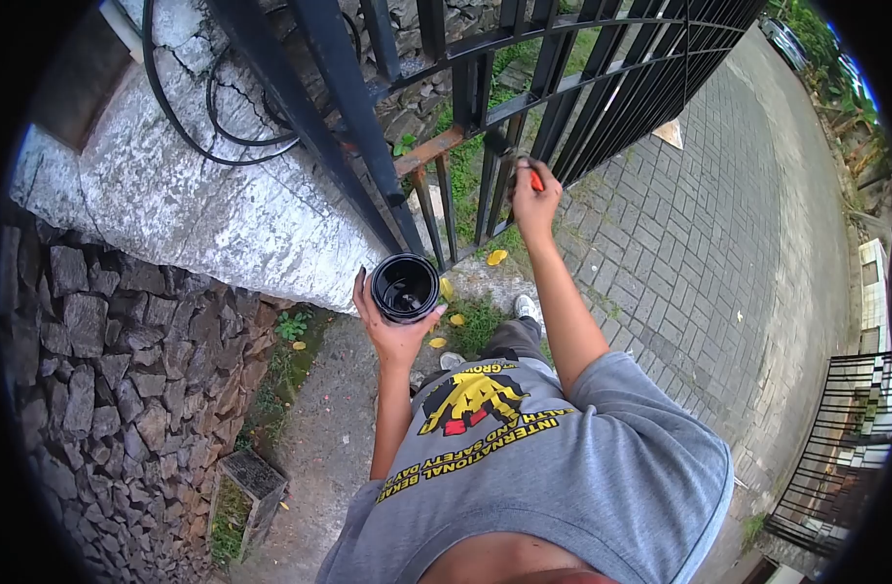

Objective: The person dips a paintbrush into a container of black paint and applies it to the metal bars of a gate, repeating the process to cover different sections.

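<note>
My left hand (395, 336) is wrapped round a dark paint can (407, 317), its open top facing up, with glossy black paint (405, 288) inside. Dark smudges mark the fingertips. My right hand (536, 206) grips a paintbrush (536, 181) by its orange handle. The brush's dark bristles lie against or just in front of the bars of a black metal gate (563, 83). Left of the bristles, one short crossrail (429, 149) shows bare reddish-brown rust between black-coated parts.
A whitish concrete slab (202, 214) with a black cable (178, 127) on it lies left of the gate. Below it rises a dark stone wall (105, 350). Grey paving (670, 224) runs along the right. A planter box (256, 477) stands at lower left.
</note>
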The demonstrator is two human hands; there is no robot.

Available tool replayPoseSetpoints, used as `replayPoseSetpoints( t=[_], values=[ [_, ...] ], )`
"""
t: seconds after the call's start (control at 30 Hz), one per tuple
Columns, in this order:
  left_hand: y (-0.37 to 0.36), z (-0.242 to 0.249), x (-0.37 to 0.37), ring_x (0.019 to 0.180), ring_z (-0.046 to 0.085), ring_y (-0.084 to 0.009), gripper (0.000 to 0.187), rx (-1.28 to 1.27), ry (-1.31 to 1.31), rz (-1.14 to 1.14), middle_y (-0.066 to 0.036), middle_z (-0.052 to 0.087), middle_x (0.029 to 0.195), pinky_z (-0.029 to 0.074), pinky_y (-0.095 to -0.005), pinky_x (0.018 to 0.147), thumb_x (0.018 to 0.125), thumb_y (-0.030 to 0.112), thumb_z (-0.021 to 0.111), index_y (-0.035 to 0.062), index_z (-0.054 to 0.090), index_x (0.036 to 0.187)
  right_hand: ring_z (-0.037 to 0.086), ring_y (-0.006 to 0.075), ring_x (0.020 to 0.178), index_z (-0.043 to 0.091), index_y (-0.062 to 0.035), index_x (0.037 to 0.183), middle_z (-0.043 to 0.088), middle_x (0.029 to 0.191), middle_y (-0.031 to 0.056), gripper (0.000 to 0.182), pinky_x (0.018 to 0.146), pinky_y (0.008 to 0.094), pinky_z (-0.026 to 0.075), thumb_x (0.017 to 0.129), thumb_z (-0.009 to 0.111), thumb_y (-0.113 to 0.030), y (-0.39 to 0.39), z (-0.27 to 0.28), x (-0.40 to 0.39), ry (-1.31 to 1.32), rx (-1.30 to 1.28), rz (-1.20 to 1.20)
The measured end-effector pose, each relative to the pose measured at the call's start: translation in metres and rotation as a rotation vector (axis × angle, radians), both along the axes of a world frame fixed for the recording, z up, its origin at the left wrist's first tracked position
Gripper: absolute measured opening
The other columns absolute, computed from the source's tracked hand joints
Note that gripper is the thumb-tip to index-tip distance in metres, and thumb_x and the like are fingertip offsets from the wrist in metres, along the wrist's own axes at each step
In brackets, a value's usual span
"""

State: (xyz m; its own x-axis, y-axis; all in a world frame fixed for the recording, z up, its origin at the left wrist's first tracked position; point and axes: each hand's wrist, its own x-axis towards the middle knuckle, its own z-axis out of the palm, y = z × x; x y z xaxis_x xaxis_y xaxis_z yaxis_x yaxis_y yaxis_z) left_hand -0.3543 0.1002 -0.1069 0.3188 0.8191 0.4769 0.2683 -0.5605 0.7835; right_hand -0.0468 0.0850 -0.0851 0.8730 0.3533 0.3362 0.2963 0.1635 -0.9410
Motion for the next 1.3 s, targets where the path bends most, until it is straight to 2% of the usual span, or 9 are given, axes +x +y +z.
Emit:
replayPoseSetpoints(
  t=[0.1, 0.43, 0.57, 0.67, 0.9, 1.0, 1.13, 1.23, 1.3],
  values=[
    [0.002, 0.000, -0.004, 0.144, 0.041, -0.0417, 0.119, 0.026, 0.033, -0.003, -0.024, 0.039, 0.155, 0.037, -0.0518, 0.118, 0.057, 0.042, 0.102, -0.0016, 0.041, 0.150, 0.061, 0.0123, 0.053, 0.064, 0.0031, 0.102, 0.062, 0.068, 0.0049, 0.016, 0.049, 0.0274, 0.050, 0.105, 0.060, -0.012, 0.020, -0.008, -0.007, 0.248, 0.250, 0.009],
    [0.009, 0.002, -0.008, 0.143, 0.042, -0.0421, 0.120, 0.012, 0.043, -0.011, -0.024, 0.039, 0.154, 0.038, -0.0520, 0.118, 0.057, 0.044, 0.102, -0.0008, 0.041, 0.151, 0.064, 0.0146, 0.057, 0.064, 0.0023, 0.105, 0.067, 0.071, 0.0088, 0.015, 0.050, 0.0303, 0.050, 0.106, 0.060, -0.012, 0.034, -0.033, -0.024, 0.377, 0.297, 0.073],
    [0.011, 0.000, -0.006, 0.143, 0.042, -0.0421, 0.119, 0.025, 0.018, -0.035, -0.025, 0.039, 0.154, 0.038, -0.0516, 0.117, 0.057, 0.043, 0.102, -0.0019, 0.041, 0.150, 0.066, 0.0163, 0.058, 0.067, 0.0036, 0.102, 0.068, 0.074, 0.0107, 0.017, 0.053, 0.0309, 0.055, 0.105, 0.061, -0.012, 0.029, -0.024, -0.050, 0.345, 0.174, 0.216],
    [0.014, 0.006, -0.006, 0.143, 0.042, -0.0424, 0.119, -0.008, -0.004, -0.041, -0.025, 0.039, 0.154, 0.038, -0.0512, 0.117, 0.057, 0.042, 0.102, -0.0023, 0.042, 0.149, 0.060, 0.0105, 0.055, 0.065, 0.0028, 0.099, 0.063, 0.069, 0.0044, 0.017, 0.052, 0.0277, 0.050, 0.105, 0.061, -0.012, 0.025, -0.009, -0.046, 0.234, 0.317, 0.038],
    [0.017, 0.004, -0.007, 0.142, 0.044, -0.0421, 0.117, 0.014, 0.008, -0.031, -0.025, 0.038, 0.154, 0.041, -0.0501, 0.116, 0.055, 0.039, 0.103, -0.0017, 0.044, 0.147, 0.060, 0.0088, 0.055, 0.066, 0.0027, 0.099, 0.062, 0.068, 0.0026, 0.017, 0.051, 0.0271, 0.048, 0.105, 0.063, -0.013, 0.012, -0.015, -0.031, -0.012, -0.026, 0.070],
    [0.019, 0.005, -0.005, 0.142, 0.044, -0.0426, 0.115, -0.016, -0.029, -0.032, -0.026, 0.039, 0.153, 0.043, -0.0503, 0.114, 0.054, 0.038, 0.103, 0.0000, 0.045, 0.146, 0.061, 0.0102, 0.056, 0.068, 0.0017, 0.096, 0.064, 0.069, 0.0042, 0.019, 0.051, 0.0273, 0.049, 0.104, 0.065, -0.015, 0.015, -0.006, -0.030, 0.123, 0.216, -0.076],
    [0.021, 0.001, -0.003, 0.142, 0.044, -0.0426, 0.118, 0.017, 0.003, -0.047, -0.026, 0.038, 0.154, 0.041, -0.0504, 0.116, 0.056, 0.040, 0.102, -0.0020, 0.041, 0.149, 0.061, 0.0093, 0.058, 0.069, 0.0038, 0.101, 0.064, 0.069, 0.0033, 0.017, 0.054, 0.0272, 0.049, 0.103, 0.064, -0.012, 0.020, -0.035, -0.026, 0.124, -0.011, 0.237],
    [0.023, 0.002, 0.000, 0.141, 0.045, -0.0430, 0.115, 0.020, -0.030, -0.038, -0.026, 0.038, 0.153, 0.043, -0.0512, 0.114, 0.054, 0.040, 0.102, -0.0002, 0.045, 0.146, 0.061, 0.0073, 0.062, 0.070, 0.0047, 0.104, 0.064, 0.070, 0.0019, 0.017, 0.056, 0.0263, 0.049, 0.102, 0.065, -0.012, 0.007, -0.030, -0.019, -0.039, -0.015, 0.057],
    [0.023, 0.002, -0.002, 0.140, 0.044, -0.0434, 0.113, 0.008, -0.034, -0.026, -0.026, 0.038, 0.153, 0.044, -0.0517, 0.114, 0.053, 0.040, 0.102, 0.0005, 0.047, 0.144, 0.068, 0.0198, 0.064, 0.070, 0.0060, 0.105, 0.069, 0.075, 0.0106, 0.016, 0.060, 0.0325, 0.052, 0.097, 0.067, -0.007, -0.005, 0.022, -0.031, -0.226, -0.087, 0.118]
  ],
)
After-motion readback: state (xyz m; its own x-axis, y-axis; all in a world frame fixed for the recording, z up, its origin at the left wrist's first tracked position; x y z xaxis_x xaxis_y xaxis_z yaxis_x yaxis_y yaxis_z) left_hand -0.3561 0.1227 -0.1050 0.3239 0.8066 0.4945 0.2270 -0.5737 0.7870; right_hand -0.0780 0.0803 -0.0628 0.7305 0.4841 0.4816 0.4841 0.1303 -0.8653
